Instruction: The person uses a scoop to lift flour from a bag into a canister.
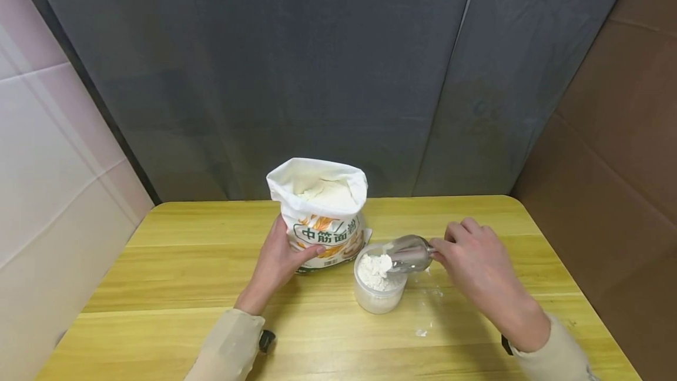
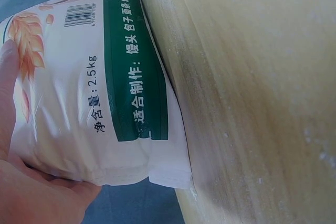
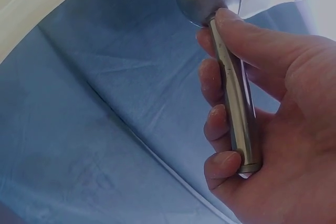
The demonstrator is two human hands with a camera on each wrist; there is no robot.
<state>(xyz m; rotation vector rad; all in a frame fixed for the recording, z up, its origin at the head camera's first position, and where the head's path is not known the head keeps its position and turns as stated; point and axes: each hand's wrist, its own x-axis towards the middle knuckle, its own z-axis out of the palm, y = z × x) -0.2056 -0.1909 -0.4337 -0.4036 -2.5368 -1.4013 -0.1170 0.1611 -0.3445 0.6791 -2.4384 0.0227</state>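
An opened white flour bag (image 1: 322,234) stands on the table, its top gaping over pale flour (image 1: 330,193). Around its left side my left hand (image 1: 282,254) grips it, thumb across the printed front; the left wrist view shows the bag's green band (image 2: 135,66) close to the tabletop. My right hand (image 1: 478,257) holds a metal scoop (image 1: 409,253), fingers wrapped round its handle (image 3: 233,93). The scoop's mouth tilts over a clear round tub (image 1: 379,301) just right of the bag. Flour (image 1: 375,269) is heaped in the tub, touching the scoop's lip.
Small flour spills (image 1: 421,332) dot the wooden table (image 1: 158,287) right of and in front of the tub. A dark grey curtain (image 1: 264,75) hangs behind the table. A pale panel (image 1: 53,163) stands at left, a brown one (image 1: 608,163) at right.
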